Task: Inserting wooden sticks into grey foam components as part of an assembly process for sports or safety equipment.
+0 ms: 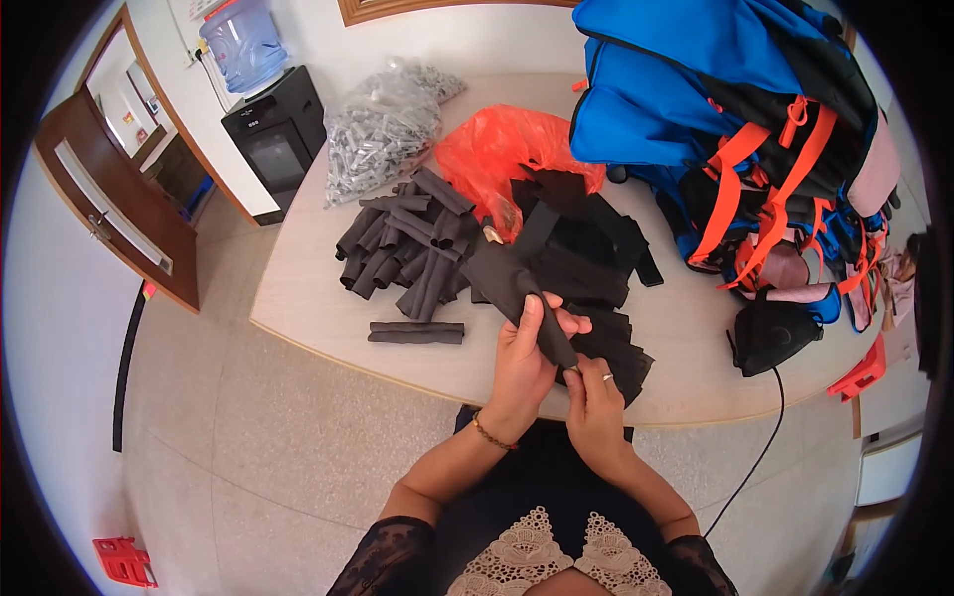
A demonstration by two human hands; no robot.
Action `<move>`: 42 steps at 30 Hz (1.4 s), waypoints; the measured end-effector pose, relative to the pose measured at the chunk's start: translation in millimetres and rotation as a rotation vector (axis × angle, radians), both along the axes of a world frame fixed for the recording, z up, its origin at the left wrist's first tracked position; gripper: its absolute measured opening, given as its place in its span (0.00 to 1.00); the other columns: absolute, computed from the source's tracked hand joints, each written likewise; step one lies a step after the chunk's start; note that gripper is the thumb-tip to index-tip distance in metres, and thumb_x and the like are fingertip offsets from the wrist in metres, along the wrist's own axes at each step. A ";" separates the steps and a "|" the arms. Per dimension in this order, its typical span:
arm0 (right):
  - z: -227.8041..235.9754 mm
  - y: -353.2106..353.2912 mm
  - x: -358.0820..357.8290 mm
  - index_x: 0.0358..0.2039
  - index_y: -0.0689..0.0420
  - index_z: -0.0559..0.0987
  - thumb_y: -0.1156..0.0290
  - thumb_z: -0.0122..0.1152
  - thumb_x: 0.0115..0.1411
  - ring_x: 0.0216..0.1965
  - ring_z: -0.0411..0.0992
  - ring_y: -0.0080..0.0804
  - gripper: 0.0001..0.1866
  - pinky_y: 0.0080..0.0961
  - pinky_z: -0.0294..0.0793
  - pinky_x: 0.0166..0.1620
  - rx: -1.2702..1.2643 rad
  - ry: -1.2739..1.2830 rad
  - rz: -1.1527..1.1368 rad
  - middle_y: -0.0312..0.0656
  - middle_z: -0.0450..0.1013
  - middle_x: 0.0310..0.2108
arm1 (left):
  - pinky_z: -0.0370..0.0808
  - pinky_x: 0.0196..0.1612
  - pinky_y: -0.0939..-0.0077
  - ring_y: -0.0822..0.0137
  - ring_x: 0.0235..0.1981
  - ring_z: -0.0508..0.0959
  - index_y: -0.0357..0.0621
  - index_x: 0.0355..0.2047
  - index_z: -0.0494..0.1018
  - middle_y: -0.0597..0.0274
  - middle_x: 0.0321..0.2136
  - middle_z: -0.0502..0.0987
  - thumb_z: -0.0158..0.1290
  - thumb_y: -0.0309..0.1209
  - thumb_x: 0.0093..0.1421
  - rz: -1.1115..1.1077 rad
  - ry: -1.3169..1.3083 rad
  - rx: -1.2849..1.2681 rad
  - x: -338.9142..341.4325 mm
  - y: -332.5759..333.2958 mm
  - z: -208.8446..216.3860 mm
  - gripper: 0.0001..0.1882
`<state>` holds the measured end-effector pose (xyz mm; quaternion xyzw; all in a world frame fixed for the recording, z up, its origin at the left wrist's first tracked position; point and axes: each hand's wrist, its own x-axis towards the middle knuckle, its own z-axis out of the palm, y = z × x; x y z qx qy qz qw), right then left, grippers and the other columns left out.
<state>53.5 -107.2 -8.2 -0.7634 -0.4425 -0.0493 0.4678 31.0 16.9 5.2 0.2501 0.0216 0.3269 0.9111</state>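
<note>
Above the table's near edge, my left hand grips a dark fabric sleeve with the thumb lying along its top. The sleeve slants from upper left to lower right, its wide end away from me. My right hand pinches its narrow near end; a small pale tip shows at the fingers, too small to name. Left of the hands lies a heap of dark fabric tubes, with a separate pair of tubes in front. Flat dark fabric pieces are stacked beyond and under my hands.
Clear bags of small grey parts and an orange-red plastic bag lie farther back. Blue and black backpacks with orange straps crowd the right side, near a black corded device. A water dispenser stands behind the table.
</note>
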 end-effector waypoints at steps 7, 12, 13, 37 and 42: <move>-14.7 -23.0 -8.7 0.42 0.62 0.70 0.76 0.51 0.62 0.30 0.74 0.52 0.08 0.40 0.72 0.29 -0.171 0.002 0.079 0.52 0.71 0.31 | 0.55 0.11 0.84 0.78 0.07 0.56 0.42 0.33 0.69 0.68 0.15 0.66 0.45 0.45 0.67 0.280 0.117 0.073 -12.6 47.6 10.9 0.17; 17.4 -68.3 1.9 0.33 0.62 0.75 0.73 0.57 0.60 0.22 0.70 0.32 0.05 0.26 0.68 0.28 -0.409 0.362 0.254 0.44 0.70 0.20 | 0.49 0.11 0.84 0.81 0.07 0.51 0.46 0.30 0.68 0.73 0.12 0.60 0.44 0.45 0.67 0.388 0.072 -0.029 -26.1 103.1 32.3 0.17; 27.1 -76.2 5.4 0.33 0.62 0.75 0.73 0.57 0.60 0.22 0.70 0.32 0.05 0.26 0.68 0.28 -0.373 0.364 0.279 0.44 0.70 0.20 | 0.48 0.12 0.84 0.82 0.07 0.51 0.48 0.28 0.68 0.75 0.11 0.57 0.44 0.46 0.67 0.465 0.078 -0.022 -26.6 105.8 38.3 0.17; 106.9 57.6 84.8 0.29 0.61 0.78 0.69 0.61 0.58 0.19 0.57 0.19 0.08 0.21 0.54 0.22 0.385 0.124 -0.018 0.31 0.62 0.17 | 0.58 0.16 0.83 0.78 0.13 0.61 0.41 0.27 0.64 0.68 0.17 0.64 0.38 0.34 0.69 -0.245 0.315 0.600 -29.1 -23.9 -22.1 0.15; 153.7 44.1 118.5 0.29 0.56 0.79 0.60 0.60 0.61 0.12 0.51 0.08 0.12 0.13 0.45 0.16 0.435 0.489 0.102 0.23 0.60 0.13 | 0.64 0.19 0.81 0.73 0.14 0.66 0.40 0.26 0.65 0.64 0.16 0.67 0.39 0.30 0.66 -0.111 0.337 0.725 -50.2 -28.4 -1.0 0.12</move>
